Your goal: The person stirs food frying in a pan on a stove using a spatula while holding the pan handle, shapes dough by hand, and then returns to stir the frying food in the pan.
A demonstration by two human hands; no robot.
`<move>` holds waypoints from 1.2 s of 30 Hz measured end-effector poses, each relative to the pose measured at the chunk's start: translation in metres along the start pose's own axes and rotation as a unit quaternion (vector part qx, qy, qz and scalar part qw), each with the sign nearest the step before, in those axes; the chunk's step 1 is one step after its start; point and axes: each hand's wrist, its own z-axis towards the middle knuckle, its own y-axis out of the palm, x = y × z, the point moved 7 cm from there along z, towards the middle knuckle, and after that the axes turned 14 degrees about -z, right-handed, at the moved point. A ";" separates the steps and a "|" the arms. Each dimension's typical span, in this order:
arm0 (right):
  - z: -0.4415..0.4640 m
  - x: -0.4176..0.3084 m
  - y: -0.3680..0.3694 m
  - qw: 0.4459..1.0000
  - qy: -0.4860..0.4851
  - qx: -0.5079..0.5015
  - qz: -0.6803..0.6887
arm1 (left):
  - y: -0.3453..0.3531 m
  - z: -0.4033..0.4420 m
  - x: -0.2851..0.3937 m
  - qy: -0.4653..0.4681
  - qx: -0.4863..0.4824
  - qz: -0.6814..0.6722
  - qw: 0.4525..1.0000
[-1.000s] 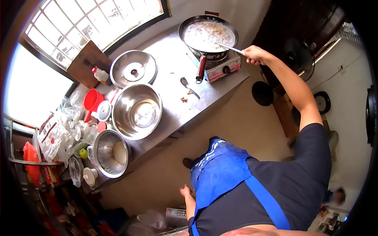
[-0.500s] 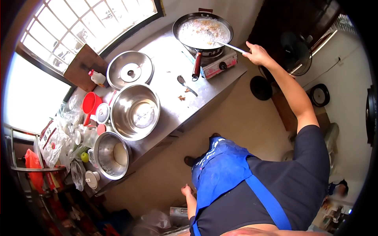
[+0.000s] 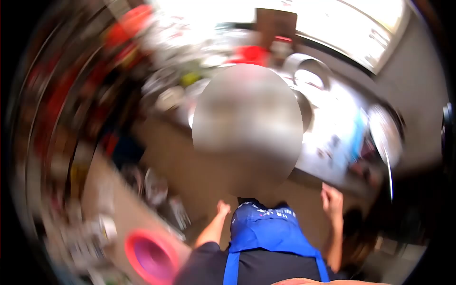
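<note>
At the end of the tabletop (image 3: 308,152), pale contents are held in the pan (image 3: 402,124); how far they are cooked cannot be told. The long utensil (image 3: 390,175) is held by neither hand. Nothing is seen gripped by the right hand (image 3: 333,203) or left hand (image 3: 223,208); finger closure is blurred.

Head-worn view, facing forward and down.

Glossy metal counter (image 3: 311,159), matt wooden board (image 3: 275,24), matt cloth apron (image 3: 267,230), smooth plastic basin (image 3: 152,255).
</note>
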 end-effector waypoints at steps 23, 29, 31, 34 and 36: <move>0.138 -0.473 0.423 0.878 -0.173 -0.395 0.210 | -0.245 -0.028 0.297 0.012 -0.438 -0.716 0.544; 0.224 -0.558 0.526 0.810 -0.084 -0.490 0.311 | -0.320 0.091 0.331 0.058 -0.376 -0.679 0.627; 0.243 -0.611 0.555 0.718 -0.033 -0.556 0.417 | -0.346 0.143 0.343 0.013 -0.384 -0.725 0.571; 0.262 -0.696 0.588 0.749 -0.236 -0.517 0.341 | -0.412 0.194 0.378 0.042 -0.346 -0.760 0.549; 0.272 -0.761 0.600 0.753 -0.463 -0.395 0.251 | -0.449 0.233 0.380 0.025 -0.229 -0.777 0.586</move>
